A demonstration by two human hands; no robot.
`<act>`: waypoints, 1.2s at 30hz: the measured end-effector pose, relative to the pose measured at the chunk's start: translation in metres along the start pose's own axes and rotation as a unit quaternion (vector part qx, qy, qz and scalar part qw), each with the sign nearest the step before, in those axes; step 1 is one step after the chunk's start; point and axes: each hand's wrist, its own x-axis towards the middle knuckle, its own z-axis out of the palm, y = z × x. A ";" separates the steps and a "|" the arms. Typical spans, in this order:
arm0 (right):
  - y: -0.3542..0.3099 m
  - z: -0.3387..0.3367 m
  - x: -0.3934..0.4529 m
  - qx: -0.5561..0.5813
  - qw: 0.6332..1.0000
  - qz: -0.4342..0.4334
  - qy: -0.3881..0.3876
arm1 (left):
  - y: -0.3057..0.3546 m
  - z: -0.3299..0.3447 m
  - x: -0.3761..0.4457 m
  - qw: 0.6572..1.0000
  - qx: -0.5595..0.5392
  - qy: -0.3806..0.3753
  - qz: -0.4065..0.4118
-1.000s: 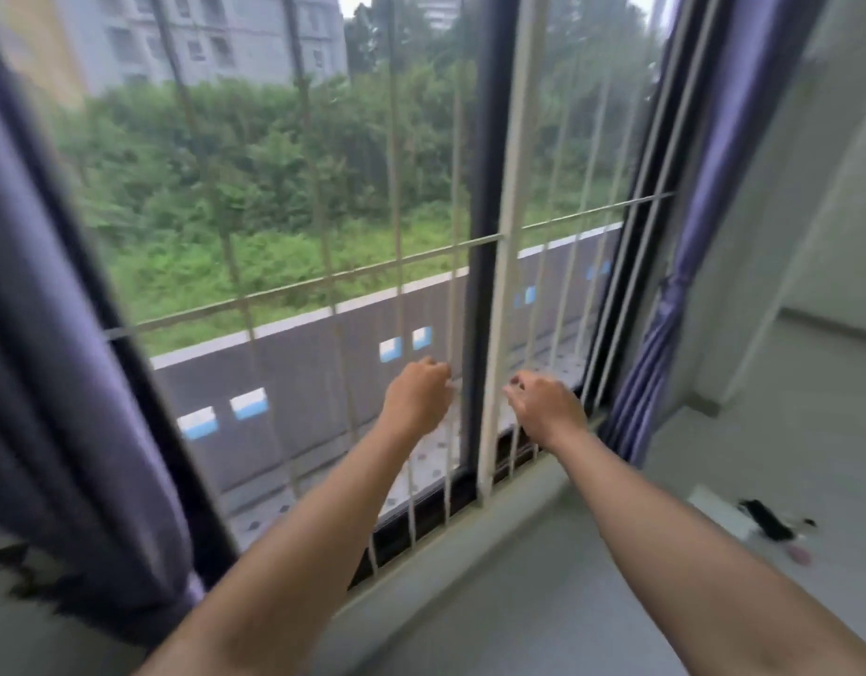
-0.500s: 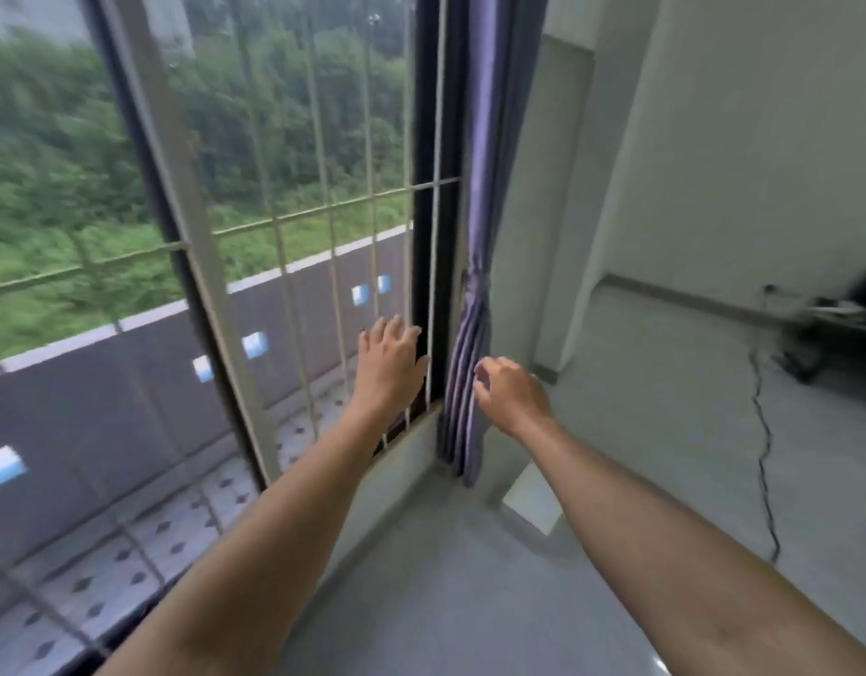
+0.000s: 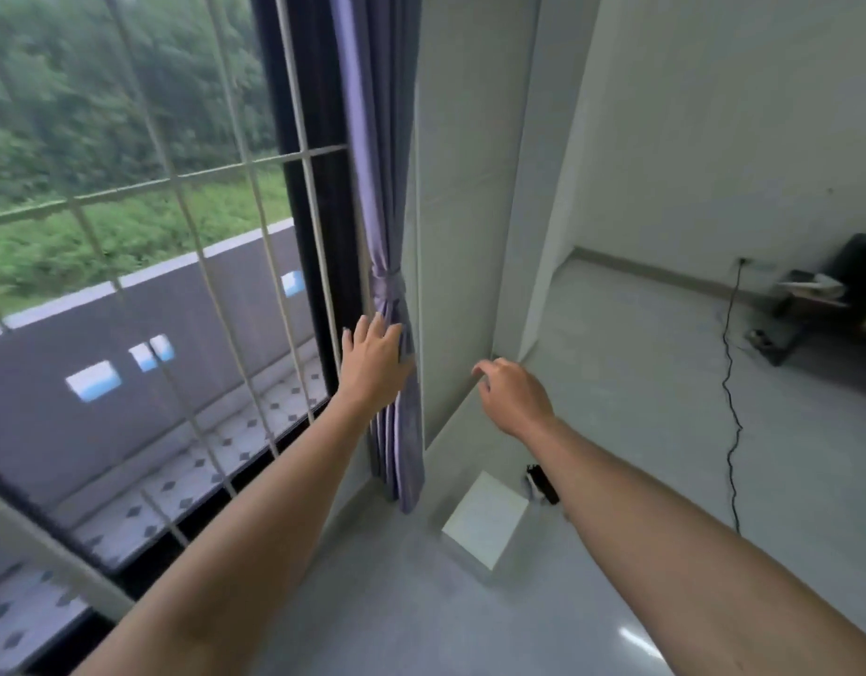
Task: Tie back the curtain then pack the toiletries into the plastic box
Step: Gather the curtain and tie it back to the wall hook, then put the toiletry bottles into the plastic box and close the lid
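Observation:
A purple curtain (image 3: pixel 379 187) hangs bunched at the window's right edge, cinched by a tie (image 3: pixel 387 285) of the same cloth. My left hand (image 3: pixel 372 365) is open, its straight fingers against the gathered folds just below the tie. My right hand (image 3: pixel 511 395) hovers to the right of the curtain with loosely curled fingers and holds nothing. On the floor below lie a white flat box (image 3: pixel 484 524) and a small black item (image 3: pixel 543 485) partly hidden by my right forearm.
A barred window (image 3: pixel 187 265) fills the left side, with a dark frame (image 3: pixel 314 187). A white wall pillar (image 3: pixel 470 212) stands right of the curtain. A black cable (image 3: pixel 730 407) runs down the grey floor toward a dark low table (image 3: pixel 811 314) at far right.
The view has swung right from the window bars to the curtain. My left hand opened and reached the curtain folds. My right hand moved away to the right of the curtain.

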 end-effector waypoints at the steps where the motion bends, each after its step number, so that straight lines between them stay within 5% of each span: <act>1: 0.015 -0.002 0.017 -0.001 1.000 -0.004 -0.001 | 0.008 0.009 0.021 1.000 0.001 -0.001 -0.001; 10: 0.134 -0.002 0.135 0.025 0.999 -0.023 -0.024 | 0.088 0.070 0.141 0.999 0.018 0.007 -0.042; 21: 0.251 0.098 0.216 -0.002 0.963 -0.193 -0.186 | 0.131 0.207 0.141 0.947 -0.006 -0.039 -0.318; 29: 0.377 0.241 0.217 -0.009 0.934 -0.182 -0.306 | 0.152 0.393 0.073 0.880 -0.043 -0.171 -0.442; 36: 0.477 0.469 0.227 0.006 0.919 -0.214 -0.332 | 0.109 0.633 0.038 0.866 -0.040 -0.161 -0.471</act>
